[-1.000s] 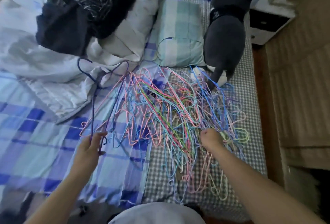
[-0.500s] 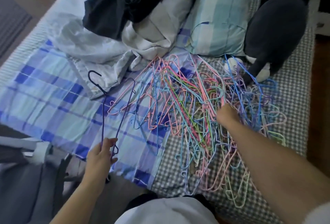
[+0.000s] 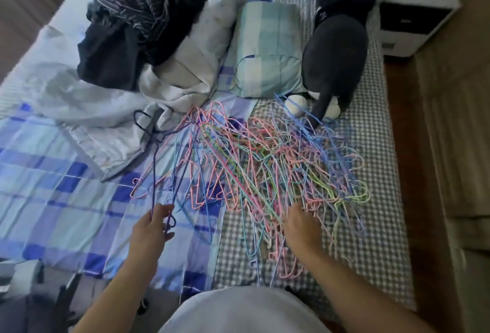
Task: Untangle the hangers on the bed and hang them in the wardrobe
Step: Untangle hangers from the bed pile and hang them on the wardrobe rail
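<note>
Pinched between the thumb and fingers of the left hand is a dark purple hanger, held by one lower corner, its wire frame running up and away from the grip to a hook lying on the crumpled white bedding. Just to the right of that grip, across a strip of blue checked sheet, the right hand rests knuckles-up on the near edge of the tangled hangers; its fingertips are buried among the wires, so I cannot tell whether it has hold of any.

That heap of pink, blue, green and yellow wire hangers spreads up and to the right of the left-hand grip, over the seam between the blue sheet and a grey gingham sheet. The purple hanger's frame crosses the heap's left fringe.

Farther off lie a pale green checked pillow and a dark grey plush cat, its white paws touching the heap's far edge. Beyond the bedding sits a pile of dark clothes. A white bedside cabinet stands far right.
</note>
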`<state>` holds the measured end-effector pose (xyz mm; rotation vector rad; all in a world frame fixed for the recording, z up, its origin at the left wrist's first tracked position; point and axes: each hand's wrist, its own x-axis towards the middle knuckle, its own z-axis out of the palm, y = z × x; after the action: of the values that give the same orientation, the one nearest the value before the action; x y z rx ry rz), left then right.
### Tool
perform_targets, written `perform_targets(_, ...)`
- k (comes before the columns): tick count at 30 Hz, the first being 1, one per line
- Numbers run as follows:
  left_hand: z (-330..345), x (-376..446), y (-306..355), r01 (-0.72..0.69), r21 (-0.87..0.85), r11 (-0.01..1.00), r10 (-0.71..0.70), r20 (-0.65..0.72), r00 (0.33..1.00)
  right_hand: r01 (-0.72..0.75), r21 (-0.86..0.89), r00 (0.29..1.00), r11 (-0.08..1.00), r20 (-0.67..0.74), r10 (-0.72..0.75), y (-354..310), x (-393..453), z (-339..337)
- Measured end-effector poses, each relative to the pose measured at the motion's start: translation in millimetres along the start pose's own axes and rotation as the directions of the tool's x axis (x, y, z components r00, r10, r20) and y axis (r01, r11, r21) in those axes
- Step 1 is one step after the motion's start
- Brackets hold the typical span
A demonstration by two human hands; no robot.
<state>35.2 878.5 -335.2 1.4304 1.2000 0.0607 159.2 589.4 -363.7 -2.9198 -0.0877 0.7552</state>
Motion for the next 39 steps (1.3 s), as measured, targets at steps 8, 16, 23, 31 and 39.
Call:
perform_targets(8,5,-19,7,-0.082,0.015,0.997,0.081,0.021,0.996,0.235,0.218,0.961,0.947,-0.2,-0.192,4,19,-36)
perform_targets(16,-5,-25,20,-0.173,0.013,0.985,0.171,0.072,0.983,0.155,0.942,0.964,0.298,-0.21,0.164,-22,-33,-61)
perform_targets(23,34,-25,77,-0.345,-0.019,0.938,0.335,0.29,0.896,0.261,0.964,0.847,0.047,-0.252,0.468,21,-79,-109)
perform_targets(31,148,-119,132,-0.494,-0.036,0.869,0.406,0.624,0.668,0.405,0.912,0.592,0.067,-0.318,0.74,113,-186,-144)
perform_targets(39,255,-295,125,-0.594,-0.103,0.798,0.376,0.855,0.358,0.407,0.908,0.468,0.097,-0.299,0.832,267,-307,-149)
